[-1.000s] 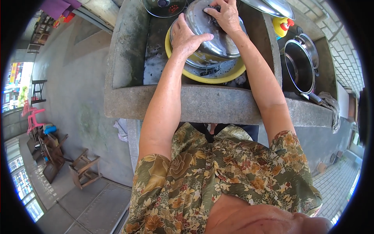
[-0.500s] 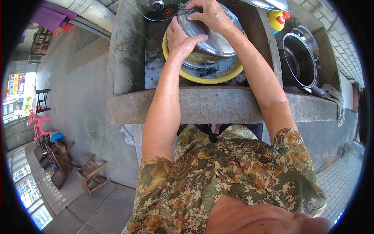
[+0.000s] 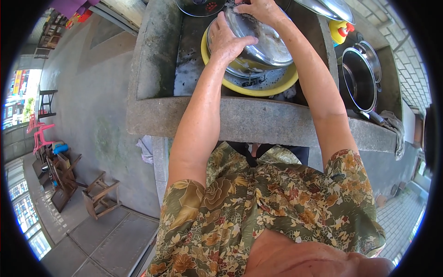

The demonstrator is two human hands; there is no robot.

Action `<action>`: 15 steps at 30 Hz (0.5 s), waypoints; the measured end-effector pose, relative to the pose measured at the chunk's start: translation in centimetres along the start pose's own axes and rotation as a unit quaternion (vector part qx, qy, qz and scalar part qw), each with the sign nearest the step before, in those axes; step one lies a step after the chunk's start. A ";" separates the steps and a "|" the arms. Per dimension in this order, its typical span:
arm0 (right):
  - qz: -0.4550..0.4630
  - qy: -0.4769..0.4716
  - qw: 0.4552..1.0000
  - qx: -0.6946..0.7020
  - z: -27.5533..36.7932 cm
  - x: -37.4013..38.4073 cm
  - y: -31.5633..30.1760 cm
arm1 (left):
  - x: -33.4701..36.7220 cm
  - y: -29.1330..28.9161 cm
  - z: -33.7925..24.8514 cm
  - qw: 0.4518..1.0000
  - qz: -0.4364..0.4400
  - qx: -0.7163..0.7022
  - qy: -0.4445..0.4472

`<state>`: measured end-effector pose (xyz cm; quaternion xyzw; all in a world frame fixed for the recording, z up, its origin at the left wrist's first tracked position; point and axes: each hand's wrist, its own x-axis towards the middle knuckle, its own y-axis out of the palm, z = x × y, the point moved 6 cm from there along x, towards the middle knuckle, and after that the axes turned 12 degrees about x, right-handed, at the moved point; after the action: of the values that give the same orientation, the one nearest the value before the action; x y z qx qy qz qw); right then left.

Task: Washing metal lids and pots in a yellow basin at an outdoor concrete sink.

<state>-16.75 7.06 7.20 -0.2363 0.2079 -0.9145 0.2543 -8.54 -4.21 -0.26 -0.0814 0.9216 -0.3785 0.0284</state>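
A shiny metal pot (image 3: 272,46), streaked with suds, sits tilted in a yellow basin (image 3: 258,92). My left hand (image 3: 227,44) steadies the pot's near left side, thumb stretched across the metal and fingers along its edge. On the pot's far side, my right hand (image 3: 262,10) has its fingers bent over a dark, wiry scouring pad (image 3: 236,10) pressed to the surface; the frame edge cuts off part of this hand. Soapy water and a black handle (image 3: 251,82) show below the pot inside the basin.
The basin stands in a concrete sink (image 3: 198,113). A glass lid (image 3: 200,7) lies at its far left. Right of it are a yellow bottle with a red top (image 3: 340,31), a deep dark-lined pot (image 3: 359,79) and a grey cloth (image 3: 393,127). A wooden stool (image 3: 100,194) stands on the floor at left.
The whole view has shifted, so the sink and basin appear a little higher and farther right. Both hands stay on the pot, the right one still at its far side.
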 end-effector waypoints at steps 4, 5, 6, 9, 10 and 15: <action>-0.040 -0.049 0.998 -0.030 -0.8 1.6 -0.1 | 0.3 -0.1 0.2 1.000 0.007 0.020 -0.004; -0.028 -0.032 0.999 -0.029 -0.9 1.0 0.3 | 0.1 0.0 0.3 1.000 0.009 0.019 -0.007; -0.026 -0.029 0.999 -0.028 -0.8 0.1 0.5 | 0.0 -0.2 0.3 1.000 -0.004 0.017 -0.007; 0.057 0.003 0.998 -0.005 -0.1 -2.7 1.5 | -0.1 -0.4 0.7 1.000 -0.004 0.005 -0.003; 0.038 0.006 0.999 0.002 0.0 -2.0 1.1 | -0.1 -0.4 0.9 1.000 -0.002 -0.003 -0.004; -0.029 -0.028 0.998 -0.052 -1.0 1.5 -0.7 | -0.3 -0.2 0.0 1.000 -0.001 0.009 0.012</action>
<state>-18.69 7.04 7.30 -0.2807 0.2415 -0.9022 0.2211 -8.21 -4.32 -0.10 -0.0773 0.9183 -0.3878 0.0181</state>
